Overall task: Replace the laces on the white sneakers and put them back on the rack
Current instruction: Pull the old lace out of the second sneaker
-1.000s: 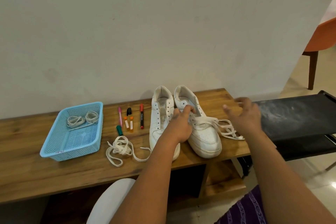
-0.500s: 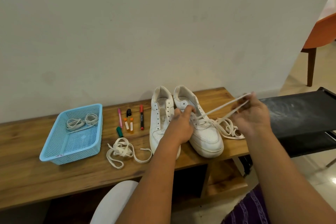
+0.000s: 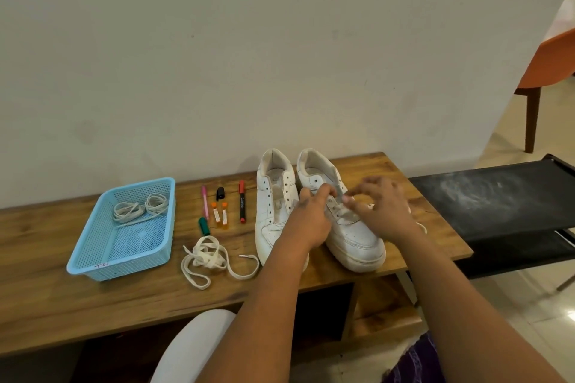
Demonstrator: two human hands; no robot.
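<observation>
Wooden bench against a plain pale wall; black fabric rack just beside its right end; orange chair beyond.

Items on bench, left to right:
- Blue basket, holding two coiled laces.
- Markers, several, lying roughly parallel between basket and shoes.
- Loose lace, tangled, near the front edge, just left of the shoes.
- Left sneaker: eyelets bare, no lace.
- Right sneaker: toe toward the viewer, part-laced across the lower eyelets; slack lace trails on the bench behind the right hand.

Hands:
- Left hand: fingers curled over the right sneaker's eyelet row, pinching at the flap or lace there; which one, cannot tell.
- Right hand: blurred, fingers bent toward the same eyelets, seemingly nipping the lace tip; grasp not certain.

Step in hand (judged): threading the right sneaker, roughly mid-lacing; the other shoe and the return to the rack remain.

Handling note: steady the flap with the left hand, feed the tip squarely through the next hole, draw the slack through flat and untwisted, and keep both ends even before crossing over.
</observation>
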